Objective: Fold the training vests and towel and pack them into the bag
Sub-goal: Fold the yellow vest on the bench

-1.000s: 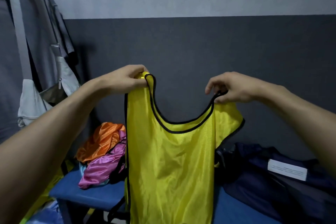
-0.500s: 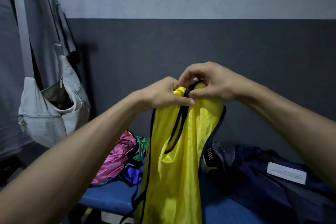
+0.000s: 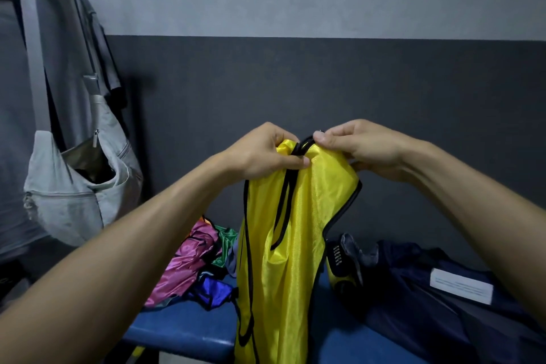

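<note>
Yellow vest [image 3: 283, 233] shiny mesh cloth, blk trim; bench [image 3: 189, 331] smooth

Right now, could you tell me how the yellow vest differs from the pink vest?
The yellow vest hangs in the air, doubled lengthwise, held at its top by both hands, left and right; the pink vest lies crumpled and untouched on the blue bench. Both are shiny fabric.

hands: 2 [image 3: 266, 154] [image 3: 359, 146] | yellow vest: 1 [image 3: 283, 245] | navy bag: 1 [image 3: 413, 289] | grey sling bag: 1 [image 3: 74, 201]
</note>
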{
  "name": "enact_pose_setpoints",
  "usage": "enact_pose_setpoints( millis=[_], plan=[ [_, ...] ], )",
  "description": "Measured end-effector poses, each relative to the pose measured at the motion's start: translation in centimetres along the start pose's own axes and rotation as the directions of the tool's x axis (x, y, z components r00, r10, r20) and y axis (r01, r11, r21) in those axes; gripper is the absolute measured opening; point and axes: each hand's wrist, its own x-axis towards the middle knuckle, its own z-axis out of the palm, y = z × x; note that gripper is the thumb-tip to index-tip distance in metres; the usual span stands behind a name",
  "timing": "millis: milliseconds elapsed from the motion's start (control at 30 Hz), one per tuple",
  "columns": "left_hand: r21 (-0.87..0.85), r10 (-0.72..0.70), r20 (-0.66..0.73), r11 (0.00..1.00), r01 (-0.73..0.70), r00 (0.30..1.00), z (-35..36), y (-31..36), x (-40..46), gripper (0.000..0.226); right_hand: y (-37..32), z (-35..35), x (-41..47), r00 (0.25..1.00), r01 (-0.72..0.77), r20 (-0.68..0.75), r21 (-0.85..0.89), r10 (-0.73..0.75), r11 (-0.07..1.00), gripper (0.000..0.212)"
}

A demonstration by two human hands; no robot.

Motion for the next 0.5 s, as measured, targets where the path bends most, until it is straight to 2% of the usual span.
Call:
enact_pose_setpoints(
  millis=[100, 200, 300, 367, 433, 500],
  plan=[
    [-0.011, -0.005, -0.002, 1.0, 0.005, 1.0, 0.0, 0.4, -0.3, 0.022, -0.3, 0.4, 0.5, 0.976, 0.145, -0.166, 0.011, -0.142, 0.989, 0.028],
    [0.063, 0.004, 0.039, 0.998, -0.007, 0.999, -1.3, 0.6, -0.5, 0.031, -0.6, -0.1, 1.2, 0.903, 0.241, -0.297, -0.249, -0.311, 0.938, 0.028],
    [0.171, -0.081, 0.196, 0.984, 0.047, 0.977, -3.8, 0.6, -1.0, 0.053, -1.3, -1.9, 1.4, 0.864, 0.203, -0.301, -0.526, -0.404, 0.826, 0.03],
    [0.16, -0.153, 0.258, 0.981, 0.114, 0.954, -5.1, 0.3, -1.3, 0.043, -1.6, -3.1, 1.3, 0.877, 0.151, -0.291, -0.589, -0.383, 0.794, 0.034],
    [0.102, -0.173, 0.2, 0.983, 0.155, 0.965, -5.8, -0.2, -0.9, 0.024, -1.8, -4.0, 1.2, 0.879, 0.126, -0.313, -0.572, -0.359, 0.81, 0.041],
    [0.211, -0.158, 0.053, 0.967, 0.143, 0.986, -6.8, -0.8, -0.4, 0.031, -2.0, -4.7, 0.8, 0.874, 0.124, -0.347, -0.517, -0.34, 0.847, 0.044]
  ],
)
